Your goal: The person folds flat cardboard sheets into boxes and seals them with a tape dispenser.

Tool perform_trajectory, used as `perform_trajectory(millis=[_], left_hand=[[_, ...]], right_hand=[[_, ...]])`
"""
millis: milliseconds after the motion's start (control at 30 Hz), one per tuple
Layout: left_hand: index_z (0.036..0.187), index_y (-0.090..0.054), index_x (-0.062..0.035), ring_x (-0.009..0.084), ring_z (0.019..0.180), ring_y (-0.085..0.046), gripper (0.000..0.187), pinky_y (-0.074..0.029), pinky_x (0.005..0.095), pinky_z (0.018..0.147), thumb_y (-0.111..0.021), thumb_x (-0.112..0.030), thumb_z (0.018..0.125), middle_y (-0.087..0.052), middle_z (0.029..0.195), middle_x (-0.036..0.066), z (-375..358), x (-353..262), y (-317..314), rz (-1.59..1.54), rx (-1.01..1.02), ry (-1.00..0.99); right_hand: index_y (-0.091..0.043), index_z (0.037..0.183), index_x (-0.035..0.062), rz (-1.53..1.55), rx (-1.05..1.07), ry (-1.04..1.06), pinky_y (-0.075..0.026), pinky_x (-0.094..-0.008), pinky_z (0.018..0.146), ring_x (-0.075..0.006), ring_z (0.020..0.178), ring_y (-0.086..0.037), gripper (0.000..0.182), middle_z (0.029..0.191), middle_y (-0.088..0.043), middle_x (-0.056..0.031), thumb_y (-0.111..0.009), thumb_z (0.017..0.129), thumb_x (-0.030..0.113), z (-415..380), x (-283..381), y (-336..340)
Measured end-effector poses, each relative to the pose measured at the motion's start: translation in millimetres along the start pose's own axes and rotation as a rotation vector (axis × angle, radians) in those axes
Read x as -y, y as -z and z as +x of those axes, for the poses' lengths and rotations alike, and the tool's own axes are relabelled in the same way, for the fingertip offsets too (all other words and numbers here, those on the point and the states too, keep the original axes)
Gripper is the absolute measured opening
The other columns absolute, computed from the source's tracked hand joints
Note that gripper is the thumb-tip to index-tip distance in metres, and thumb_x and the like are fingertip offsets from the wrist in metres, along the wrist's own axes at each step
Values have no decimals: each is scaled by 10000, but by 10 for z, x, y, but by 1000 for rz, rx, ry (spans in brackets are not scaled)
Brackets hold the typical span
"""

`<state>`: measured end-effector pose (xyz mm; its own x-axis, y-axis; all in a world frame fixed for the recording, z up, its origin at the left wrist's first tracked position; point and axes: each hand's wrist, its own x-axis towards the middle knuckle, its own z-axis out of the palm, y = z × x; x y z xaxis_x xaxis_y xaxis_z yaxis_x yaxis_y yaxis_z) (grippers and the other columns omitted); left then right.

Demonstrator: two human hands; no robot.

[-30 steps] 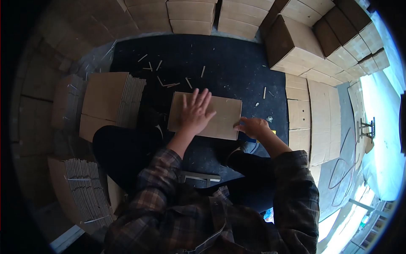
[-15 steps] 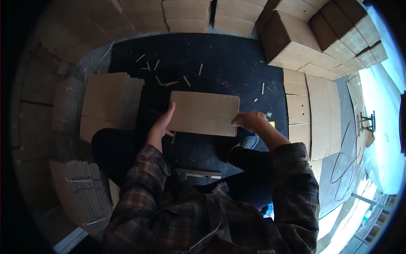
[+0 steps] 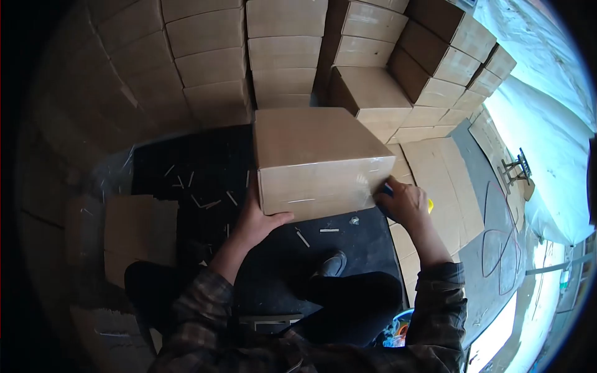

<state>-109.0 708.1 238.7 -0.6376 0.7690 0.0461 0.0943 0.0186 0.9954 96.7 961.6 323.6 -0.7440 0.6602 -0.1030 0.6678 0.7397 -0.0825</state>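
Note:
A closed cardboard box [image 3: 317, 183] is raised in front of me, its top and near side showing. My left hand [image 3: 258, 217] grips its lower left corner, thumb across the near side and fingers hidden behind the left edge. Against the box's lower right corner is my right hand [image 3: 405, 202], fingers curled round a blue and yellow tool [image 3: 430, 206], mostly covered by the hand. Shiny clear tape [image 3: 364, 184] shows on the near side close to that corner.
Stacked cardboard boxes [image 3: 283, 53] line the back. Folded cardboard [image 3: 140, 230] stands at left, and flat cardboard sheets [image 3: 444, 180] lie at right. Small strips [image 3: 302, 238] litter the dark mat [image 3: 273, 273]. A small stool [image 3: 517, 166] and a looped cable [image 3: 485, 255] are farther right.
The box has been lifted forward and tilted, so its top and near side now show. Both hands moved with it. The view has swung upward toward the stacks.

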Motion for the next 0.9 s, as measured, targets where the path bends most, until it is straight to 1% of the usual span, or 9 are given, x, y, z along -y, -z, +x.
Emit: perform_trajectory(millis=[67, 133, 167, 233, 367, 500, 567, 667, 900], left_hand=[[1484, -92, -62, 263, 1300, -414, 1137, -379, 392, 1068, -839, -7, 629, -383, 1412, 154, 581, -236, -299, 149, 40, -193], [1486, -98, -57, 268, 1325, -384, 1162, -367, 393, 1082, -856, -18, 607, -364, 1421, 166, 1183, -219, -608, 179, 41, -294], [1444, -204, -45, 250, 1320, -393, 1031, -364, 374, 1078, -834, 0, 629, -408, 1400, 124, 1447, -213, -790, 137, 1, -280], [1474, -150, -46, 264, 1369, -318, 1114, -314, 385, 1114, -853, -19, 611, -311, 1471, 144, 2039, -140, -1079, 216, -56, -475], [1499, -18, -23, 305, 1408, -243, 1228, -260, 386, 1145, -864, -103, 611, -226, 1506, 208, 2946, -43, -1583, 276, -90, -430], [1492, -6, -1, 352, 1406, -232, 1124, -272, 378, 1136, -794, -201, 715, -185, 1520, 251, 3535, 416, -2023, 360, -169, -349], [1485, -32, 17, 359, 1344, -361, 1039, -351, 388, 1083, -743, -233, 769, -286, 1480, 270, 3676, 792, -2095, 470, -262, -416], [1466, -80, 54, 375, 1180, -540, 929, -445, 399, 978, -681, -266, 833, -518, 1287, 287, 3633, 1011, -2099, 353, -230, -243], [1461, -152, 52, 407, 1213, -500, 829, -422, 404, 1003, -607, -339, 889, -477, 1323, 312, 3634, 966, -2447, 433, -298, -96]], right_hand=[[-604, 1101, 191, -14, -135, -91, -511, -477, 716, -367, 812, -664, 393, 864, -690, -170, -647, 803, 445, 251, -326, 150], [-589, 1132, 198, -37, -190, -197, -509, -476, 731, -367, 841, -663, 423, 877, -691, -172, -652, 803, 457, 600, -638, 266], [-582, 1147, 203, -52, -224, -225, -508, -477, 739, -363, 859, -664, 437, 883, -692, -171, -651, 805, 466, 798, -827, 292], [-576, 1195, 222, -88, -251, -300, -510, -459, 783, -336, 926, -662, 447, 965, -693, -156, -637, 820, 457, 1210, -1121, 361], [-551, 1262, 239, -60, -274, -453, -512, -438, 828, -300, 1003, -652, 488, 1067, -685, -120, -617, 836, 467, 2014, -1557, 396], [-533, 1297, 232, -66, -302, -569, -511, -426, 832, -298, 1019, -646, 525, 1065, -684, -118, -595, 845, 491, 2576, -1820, 55], [-527, 1337, 256, 24, -235, -547, -504, -419, 855, -292, 1059, -633, 558, 1120, -672, -121, -600, 836, 490, 2598, -1912, -226], [-571, 1307, 273, 115, -147, -522, -491, -416, 894, -289, 1081, -626, 524, 1160, -659, -128, -603, 831, 490, 2492, -1888, -507], [-324, 1471, 312, 129, -65, -445, -491, -418, 876, -292, 1056, -634, 727, 1129, -671, -123, -623, 833, 491, 2658, -1705, -515]])
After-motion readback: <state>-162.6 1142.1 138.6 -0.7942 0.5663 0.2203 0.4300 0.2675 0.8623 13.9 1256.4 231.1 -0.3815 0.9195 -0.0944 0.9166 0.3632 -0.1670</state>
